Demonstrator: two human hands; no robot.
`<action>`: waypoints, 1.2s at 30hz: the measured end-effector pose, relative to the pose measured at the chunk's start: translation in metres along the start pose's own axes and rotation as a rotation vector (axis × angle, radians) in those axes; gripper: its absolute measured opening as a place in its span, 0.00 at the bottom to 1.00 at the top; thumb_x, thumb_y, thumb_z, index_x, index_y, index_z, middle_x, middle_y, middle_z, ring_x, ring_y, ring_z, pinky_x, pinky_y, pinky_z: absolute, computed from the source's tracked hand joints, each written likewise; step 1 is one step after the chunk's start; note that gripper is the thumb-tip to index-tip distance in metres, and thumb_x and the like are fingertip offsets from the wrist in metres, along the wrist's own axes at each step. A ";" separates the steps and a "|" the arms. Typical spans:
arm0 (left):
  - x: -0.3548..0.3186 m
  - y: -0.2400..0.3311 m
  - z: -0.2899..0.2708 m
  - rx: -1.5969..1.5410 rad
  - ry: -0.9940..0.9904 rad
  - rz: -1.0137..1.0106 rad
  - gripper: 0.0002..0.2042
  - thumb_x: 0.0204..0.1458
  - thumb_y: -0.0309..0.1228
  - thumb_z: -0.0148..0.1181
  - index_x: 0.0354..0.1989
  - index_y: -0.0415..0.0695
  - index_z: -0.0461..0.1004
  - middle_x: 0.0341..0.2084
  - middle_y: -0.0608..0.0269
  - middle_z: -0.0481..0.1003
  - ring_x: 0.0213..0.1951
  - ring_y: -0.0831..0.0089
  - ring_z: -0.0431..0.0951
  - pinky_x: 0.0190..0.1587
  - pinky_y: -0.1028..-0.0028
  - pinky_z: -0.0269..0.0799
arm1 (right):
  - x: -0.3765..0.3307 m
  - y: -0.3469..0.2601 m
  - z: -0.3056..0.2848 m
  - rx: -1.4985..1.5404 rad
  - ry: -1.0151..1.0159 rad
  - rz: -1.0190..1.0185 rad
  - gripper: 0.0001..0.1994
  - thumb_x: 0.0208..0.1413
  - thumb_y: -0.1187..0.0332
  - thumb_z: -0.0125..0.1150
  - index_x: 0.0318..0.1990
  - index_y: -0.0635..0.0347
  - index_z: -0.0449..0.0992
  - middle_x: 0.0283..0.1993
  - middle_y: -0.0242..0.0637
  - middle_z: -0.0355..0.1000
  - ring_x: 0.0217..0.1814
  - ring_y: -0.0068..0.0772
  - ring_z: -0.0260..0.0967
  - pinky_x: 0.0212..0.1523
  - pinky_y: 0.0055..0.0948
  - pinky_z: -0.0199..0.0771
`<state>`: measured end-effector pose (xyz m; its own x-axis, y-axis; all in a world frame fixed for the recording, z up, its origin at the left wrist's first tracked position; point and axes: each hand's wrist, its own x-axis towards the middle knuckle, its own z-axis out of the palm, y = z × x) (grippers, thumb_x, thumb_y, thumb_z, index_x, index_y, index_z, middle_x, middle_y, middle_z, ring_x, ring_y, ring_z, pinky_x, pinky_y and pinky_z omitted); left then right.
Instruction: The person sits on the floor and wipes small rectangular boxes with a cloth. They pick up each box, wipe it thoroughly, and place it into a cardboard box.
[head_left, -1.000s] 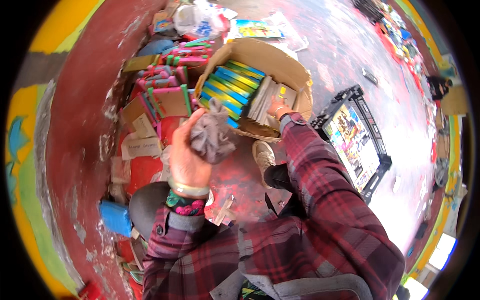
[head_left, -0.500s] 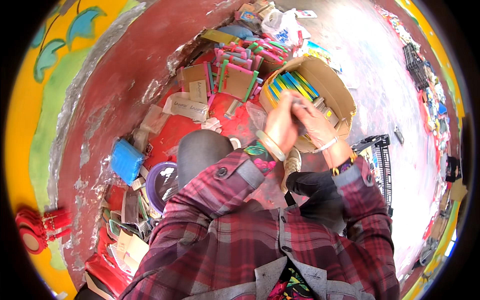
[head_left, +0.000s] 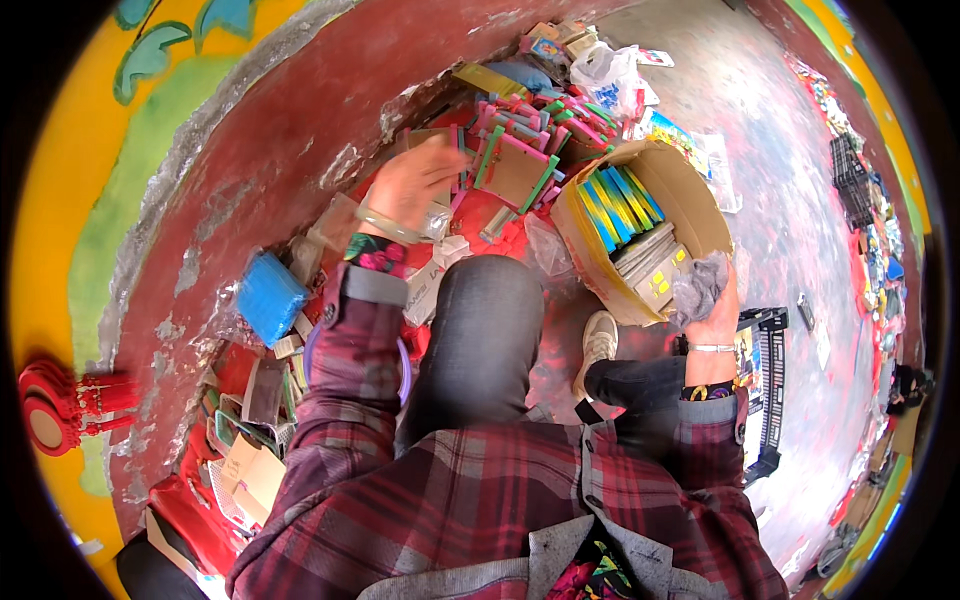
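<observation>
Both hands have parted: left hand [head_left: 405, 190] reaches out to the framed boards [head_left: 512, 165], its grip hidden from view; right hand [head_left: 712, 310], wrist bent, clutches a grey cloth [head_left: 695, 285] at the cardboard box [head_left: 690, 195] rim.

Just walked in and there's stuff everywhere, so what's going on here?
A person in a plaid shirt crouches by a red wall. The left hand reaches into a pile of pink and green framed boards. The right hand holds a grey cloth at the rim of a cardboard box of colourful flat packs.
</observation>
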<state>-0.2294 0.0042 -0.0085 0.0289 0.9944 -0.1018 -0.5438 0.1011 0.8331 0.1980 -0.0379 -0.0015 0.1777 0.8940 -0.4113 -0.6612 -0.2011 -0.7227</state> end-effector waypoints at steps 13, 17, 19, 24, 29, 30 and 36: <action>0.020 -0.268 -0.326 0.458 0.664 -0.741 0.19 0.58 0.51 0.41 0.35 0.49 0.72 0.29 0.63 0.75 0.37 0.68 0.73 0.41 0.65 0.69 | 0.002 0.019 0.024 -0.165 -0.077 0.103 0.15 0.62 0.57 0.44 0.42 0.57 0.72 0.41 0.34 0.73 0.42 0.34 0.72 0.43 0.35 0.75; 0.057 -0.292 -0.313 1.202 0.404 -1.003 0.23 0.58 0.54 0.39 0.38 0.47 0.72 0.31 0.60 0.74 0.37 0.69 0.72 0.41 0.65 0.68 | 0.005 0.019 0.019 -0.176 -0.015 0.130 0.16 0.63 0.57 0.42 0.44 0.60 0.71 0.41 0.38 0.72 0.43 0.36 0.70 0.43 0.36 0.73; 0.070 -0.297 -0.313 1.311 0.378 -0.983 0.23 0.57 0.53 0.40 0.40 0.45 0.72 0.34 0.57 0.75 0.39 0.68 0.73 0.43 0.65 0.68 | 0.003 0.019 0.026 -0.189 0.018 0.126 0.16 0.62 0.58 0.43 0.44 0.60 0.71 0.41 0.38 0.72 0.43 0.36 0.70 0.43 0.35 0.74; 0.073 -0.311 -0.314 1.207 0.570 -0.643 0.24 0.56 0.50 0.45 0.45 0.40 0.75 0.43 0.49 0.75 0.43 0.64 0.76 0.49 0.64 0.69 | 0.009 0.016 0.027 -0.190 -0.082 0.188 0.14 0.62 0.59 0.46 0.42 0.59 0.72 0.42 0.36 0.74 0.45 0.35 0.72 0.48 0.35 0.73; 0.011 -0.330 -0.294 1.516 0.556 -0.917 0.28 0.47 0.50 0.55 0.50 0.41 0.72 0.47 0.41 0.72 0.49 0.53 0.73 0.55 0.59 0.65 | 0.016 0.022 0.032 -0.229 -0.027 0.174 0.14 0.62 0.59 0.47 0.43 0.60 0.72 0.41 0.37 0.74 0.43 0.35 0.73 0.46 0.36 0.75; 0.012 -0.329 -0.282 1.609 0.492 -0.964 0.30 0.45 0.51 0.57 0.51 0.41 0.71 0.48 0.39 0.71 0.51 0.51 0.73 0.56 0.57 0.64 | 0.005 0.023 0.026 -0.231 0.030 0.157 0.15 0.62 0.58 0.46 0.44 0.61 0.71 0.42 0.38 0.73 0.44 0.36 0.72 0.46 0.36 0.75; -0.016 -0.300 -0.254 1.550 0.326 -0.937 0.31 0.38 0.47 0.63 0.51 0.41 0.70 0.48 0.46 0.72 0.49 0.54 0.74 0.52 0.63 0.69 | 0.009 0.024 0.012 -0.293 -0.046 0.199 0.18 0.62 0.58 0.45 0.47 0.63 0.70 0.44 0.40 0.72 0.45 0.37 0.70 0.44 0.34 0.73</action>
<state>-0.2796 -0.0501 -0.3952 -0.4158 0.5760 -0.7038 0.7282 0.6744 0.1218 0.1754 -0.0298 -0.0160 0.0290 0.8417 -0.5392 -0.4414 -0.4732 -0.7624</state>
